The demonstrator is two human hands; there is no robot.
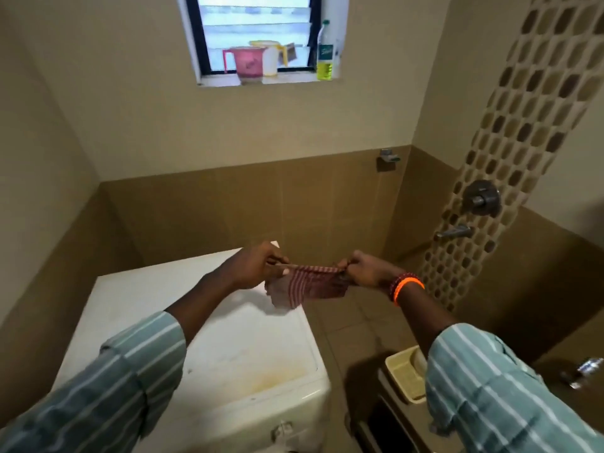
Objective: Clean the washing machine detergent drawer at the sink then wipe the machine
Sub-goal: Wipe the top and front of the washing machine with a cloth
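- My left hand (pixel 258 264) pinches one end of a red-and-white striped cloth (pixel 305 287), thumb and fingers closed on its top edge.
- My right hand (pixel 362 269) grips the other end, fingers curled round the bunched fabric.
- The cloth is pulled taut along its top edge between my two hands, and the rest hangs loose below, held in the air above the far right corner of the washing machine (pixel 235 351).
- The washing machine is white, and its top has a yellowish stain near the front edge.
- An orange bangle (pixel 408 287) and a string of dark red beads sit on my right wrist, and both my sleeves are green with pale stripes.
- To the right of the washing machine, low down, a cream soap dish (pixel 405 376) lies partly hidden under my right sleeve.
- Further right of the machine, on the wall with the honeycomb tile strip, are a round metal mixer knob (pixel 482 197) and a spout (pixel 456 231) below it.
- High above the machine, a window sill carries a pink mug (pixel 246 62), a white jug (pixel 269 57) and a bottle of yellow liquid (pixel 325 52).
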